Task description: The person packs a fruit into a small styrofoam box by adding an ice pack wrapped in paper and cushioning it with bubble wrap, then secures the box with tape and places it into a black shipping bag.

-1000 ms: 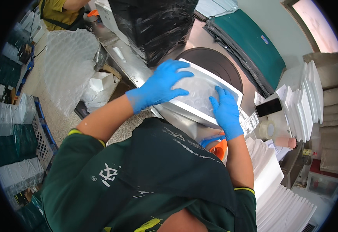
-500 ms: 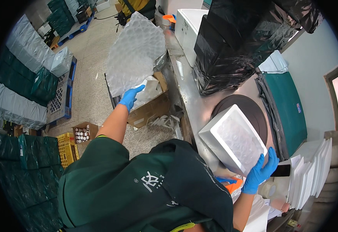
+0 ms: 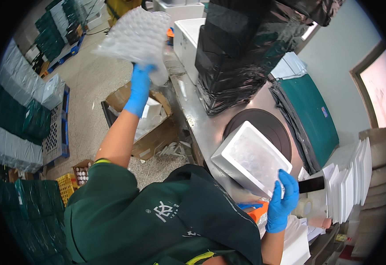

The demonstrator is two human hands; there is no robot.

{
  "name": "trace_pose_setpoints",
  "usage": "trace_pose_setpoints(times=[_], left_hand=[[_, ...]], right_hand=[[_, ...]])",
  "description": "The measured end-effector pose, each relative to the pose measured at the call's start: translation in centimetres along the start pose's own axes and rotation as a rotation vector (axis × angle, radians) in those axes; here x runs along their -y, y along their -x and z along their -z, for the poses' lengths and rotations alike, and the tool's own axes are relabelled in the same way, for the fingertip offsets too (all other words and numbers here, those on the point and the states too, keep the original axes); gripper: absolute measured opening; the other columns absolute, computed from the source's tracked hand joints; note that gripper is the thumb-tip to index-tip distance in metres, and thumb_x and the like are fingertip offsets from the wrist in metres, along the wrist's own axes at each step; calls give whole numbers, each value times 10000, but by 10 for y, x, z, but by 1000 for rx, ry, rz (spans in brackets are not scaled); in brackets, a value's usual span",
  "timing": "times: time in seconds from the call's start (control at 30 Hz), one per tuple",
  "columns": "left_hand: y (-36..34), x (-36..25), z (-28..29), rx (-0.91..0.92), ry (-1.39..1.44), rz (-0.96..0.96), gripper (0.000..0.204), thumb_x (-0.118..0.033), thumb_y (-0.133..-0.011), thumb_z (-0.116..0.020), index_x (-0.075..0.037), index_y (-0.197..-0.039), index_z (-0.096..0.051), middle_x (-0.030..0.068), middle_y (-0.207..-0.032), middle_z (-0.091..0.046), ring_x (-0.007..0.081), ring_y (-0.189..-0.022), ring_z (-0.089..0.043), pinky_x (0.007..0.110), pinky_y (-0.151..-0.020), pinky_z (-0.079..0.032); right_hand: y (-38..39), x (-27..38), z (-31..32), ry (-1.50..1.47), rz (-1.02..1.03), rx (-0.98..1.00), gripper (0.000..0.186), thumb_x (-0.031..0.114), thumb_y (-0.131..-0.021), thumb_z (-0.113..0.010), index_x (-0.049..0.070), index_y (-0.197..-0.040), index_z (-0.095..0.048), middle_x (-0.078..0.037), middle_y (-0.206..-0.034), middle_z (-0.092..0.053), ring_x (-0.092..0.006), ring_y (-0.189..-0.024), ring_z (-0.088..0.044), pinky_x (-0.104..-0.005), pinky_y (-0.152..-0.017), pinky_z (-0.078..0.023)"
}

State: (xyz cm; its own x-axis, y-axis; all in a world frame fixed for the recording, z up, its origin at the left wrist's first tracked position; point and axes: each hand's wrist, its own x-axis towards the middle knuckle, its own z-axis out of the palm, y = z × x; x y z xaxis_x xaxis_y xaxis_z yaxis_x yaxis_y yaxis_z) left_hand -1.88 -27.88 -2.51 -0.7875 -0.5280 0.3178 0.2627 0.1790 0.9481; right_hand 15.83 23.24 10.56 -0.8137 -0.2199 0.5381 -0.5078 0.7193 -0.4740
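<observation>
Blue gloves cover both my hands. My left hand [image 3: 140, 86], reaching out to the far left, is closed on a sheet of clear bubble wrap [image 3: 133, 37] held in the air above an open cardboard box [image 3: 155, 137]. White foam pieces [image 3: 151, 108] and clear wrap lie inside that box. On the metal table, a white foam box [image 3: 232, 161] stands tilted, its open top showing bubble wrap inside. My right hand [image 3: 283, 198] grips its near right corner, the thumb by the rim and the fingers along the side.
Behind the foam box lies a round black turntable [image 3: 263, 132]. Black-wrapped stacked boxes [image 3: 237, 53] stand farther back beside a white foam box [image 3: 188, 37]. White foam sheets [image 3: 347, 190] and a dark phone [image 3: 311, 184] are at right. Wrapped cartons [image 3: 16, 115] on a pallet line the left.
My left hand has raised the bubble wrap up and away from the cardboard box, uncovering the foam pieces there. My right hand keeps hold of the foam box. The whole view has shifted slightly.
</observation>
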Motion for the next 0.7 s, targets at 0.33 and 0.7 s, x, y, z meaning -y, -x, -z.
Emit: trace_pose_setpoints(times=[0.33,0.7], left_hand=[[130,-117,-88,1046,-729,-603,184,-196,-702,-653,-55,-820,-663,168,-790,-638,368,-781,-613,441,-696,-491],[66,-52,-33,787,-317,-227,94,-114,-886,-603,-26,-907,-629,97,-822,-596,240,-758,-578,325,-718,-466]], right_hand=[[-80,83,-126,91,686,387,407,110,-726,-632,31,-1120,-567,-115,-883,-618,-299,-779,-630,-392,-677,-520],[-90,22,-139,199,165,487,66,137,-830,-575,80,-845,-604,-137,-742,-613,-333,-664,-618,-404,-603,-501]])
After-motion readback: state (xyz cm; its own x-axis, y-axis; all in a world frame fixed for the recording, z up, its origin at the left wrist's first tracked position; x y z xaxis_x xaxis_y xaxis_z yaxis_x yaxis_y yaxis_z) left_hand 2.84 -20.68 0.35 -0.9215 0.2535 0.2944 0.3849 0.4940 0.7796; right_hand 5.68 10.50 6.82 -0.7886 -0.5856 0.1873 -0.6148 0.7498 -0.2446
